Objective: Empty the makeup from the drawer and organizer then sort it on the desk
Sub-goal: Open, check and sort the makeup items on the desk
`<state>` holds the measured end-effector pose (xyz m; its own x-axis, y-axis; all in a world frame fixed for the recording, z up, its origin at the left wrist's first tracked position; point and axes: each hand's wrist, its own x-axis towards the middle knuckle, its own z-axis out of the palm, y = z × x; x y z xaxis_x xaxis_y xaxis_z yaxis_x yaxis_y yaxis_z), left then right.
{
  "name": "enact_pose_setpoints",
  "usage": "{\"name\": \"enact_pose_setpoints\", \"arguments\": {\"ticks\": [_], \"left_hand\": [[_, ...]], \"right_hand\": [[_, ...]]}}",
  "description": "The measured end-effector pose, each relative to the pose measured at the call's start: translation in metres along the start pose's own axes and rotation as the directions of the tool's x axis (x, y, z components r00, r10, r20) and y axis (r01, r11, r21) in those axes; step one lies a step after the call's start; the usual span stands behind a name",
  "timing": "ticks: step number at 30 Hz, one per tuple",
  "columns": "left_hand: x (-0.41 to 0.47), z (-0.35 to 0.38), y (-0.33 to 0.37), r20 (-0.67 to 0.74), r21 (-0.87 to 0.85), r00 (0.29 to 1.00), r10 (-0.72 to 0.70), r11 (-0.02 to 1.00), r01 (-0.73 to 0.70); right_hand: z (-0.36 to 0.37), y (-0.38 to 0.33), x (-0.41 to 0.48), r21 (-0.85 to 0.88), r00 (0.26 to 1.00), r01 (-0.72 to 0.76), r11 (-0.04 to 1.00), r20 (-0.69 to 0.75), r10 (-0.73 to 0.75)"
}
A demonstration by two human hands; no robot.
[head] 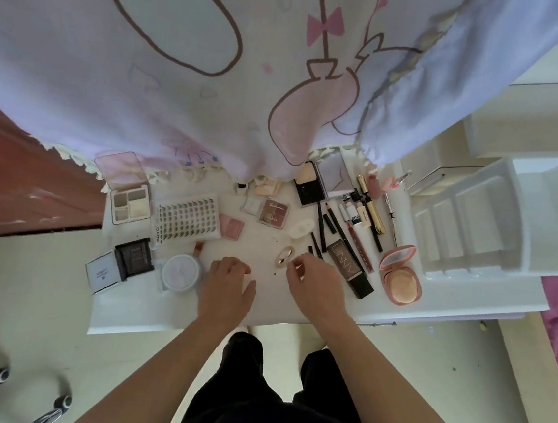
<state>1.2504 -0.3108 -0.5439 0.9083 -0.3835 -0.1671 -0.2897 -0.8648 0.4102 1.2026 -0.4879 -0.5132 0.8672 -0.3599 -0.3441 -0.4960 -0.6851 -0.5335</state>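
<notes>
- While I watch via head cam, L hand (229,282) rests knuckles-up on the white bench (260,312), fingers curled over smth pale; can't tell if it grips it.
- R hand (315,280) sits just beside a small oval gold case (283,256), thumb + forefinger tips together; can't tell what, if anything, they pinch.
- Makeup lies spread across the bench. L side: lash tray (187,219), open quad palette (130,202) w/ pink lid, pink blush pan (230,227).
- Just L of L hand: round pale jar (181,272), dark palette (135,258) beside it.
- R side: row of pencils & tubes (356,219), gold tube (372,207), dark UNNY box (349,270), open pink cushion compact (401,279).
- Back: open powder compact (311,187) w/ mirror, at the hem of a cartoon-print cloth (183,63).
- White organizer (468,231) stands at R end of bench.
</notes>
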Motion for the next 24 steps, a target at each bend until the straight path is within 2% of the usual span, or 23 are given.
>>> {"name": "enact_pose_setpoints", "arguments": {"ticks": [2,5,11,14,16,21,24], "left_hand": [[-0.006,-0.004,-0.030,0.059,0.068,0.992,0.108,0.991,-0.112],[-0.009,-0.007,-0.062,0.086,0.081,0.968,0.235,0.967,-0.242],[-0.002,-0.015,-0.095,0.144,-0.058,0.948,0.283,0.959,-0.278],[0.003,-0.017,-0.103,0.180,-0.098,0.937,0.299,0.954,-0.285],[0.002,-0.018,-0.108,0.207,-0.111,0.932,0.298,0.953,-0.280],[0.001,-0.030,-0.107,0.302,-0.156,0.917,0.260,0.963,-0.222],[0.001,-0.032,-0.109,0.323,-0.191,0.916,0.239,0.964,-0.184]], "right_hand": [[0.009,-0.025,0.010,0.015,0.993,0.086,0.996,0.077,-0.087],[0.026,-0.057,0.032,-0.017,0.979,0.155,0.988,0.135,-0.152],[0.053,-0.082,0.068,-0.175,0.980,0.140,0.975,0.168,-0.110],[0.067,-0.087,0.074,-0.246,0.953,0.226,0.943,0.257,-0.162],[0.074,-0.091,0.072,-0.311,0.953,0.249,0.917,0.247,-0.175],[0.080,-0.086,0.048,-0.115,0.994,0.074,0.991,0.089,-0.064],[0.073,-0.079,0.032,0.029,0.997,-0.034,0.999,0.066,0.032]]}}
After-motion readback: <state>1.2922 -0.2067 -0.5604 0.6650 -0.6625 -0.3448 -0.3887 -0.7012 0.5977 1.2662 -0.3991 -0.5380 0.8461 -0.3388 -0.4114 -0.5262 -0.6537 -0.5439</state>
